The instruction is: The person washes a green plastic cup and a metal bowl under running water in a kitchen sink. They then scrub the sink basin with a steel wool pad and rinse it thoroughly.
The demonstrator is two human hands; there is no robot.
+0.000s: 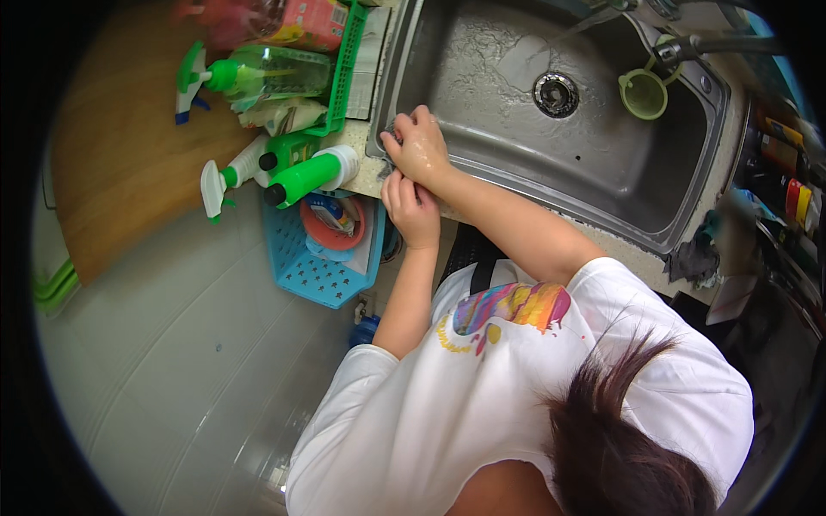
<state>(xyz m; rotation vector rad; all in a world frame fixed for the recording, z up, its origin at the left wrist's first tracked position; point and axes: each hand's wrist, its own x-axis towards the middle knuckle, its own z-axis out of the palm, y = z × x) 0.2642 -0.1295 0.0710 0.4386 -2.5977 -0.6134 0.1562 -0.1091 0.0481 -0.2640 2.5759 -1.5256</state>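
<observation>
At the near left corner of the stainless steel sink point(490, 138), my right hand point(418, 147) is wet, its fingers bent over a dark grey cloth or scrubber point(391, 132) that is mostly covered. Close below it, at the counter edge, my left hand point(411, 209) has curled fingers near the same dark material point(385, 170); what lies under them is hidden. Water runs from the faucet point(629, 5) at the top of the basin and spreads around the drain strainer point(555, 94). A pale green strainer cup point(644, 94) hangs at the basin's far right side.
Left of the sink, a green plastic basket point(342, 71) holds bottles. A green bottle point(303, 180) and a white spray bottle point(242, 164) are beside it. A blue plastic basket point(322, 284) hangs below the counter. A dark grey rag point(694, 259) lies at the right counter edge.
</observation>
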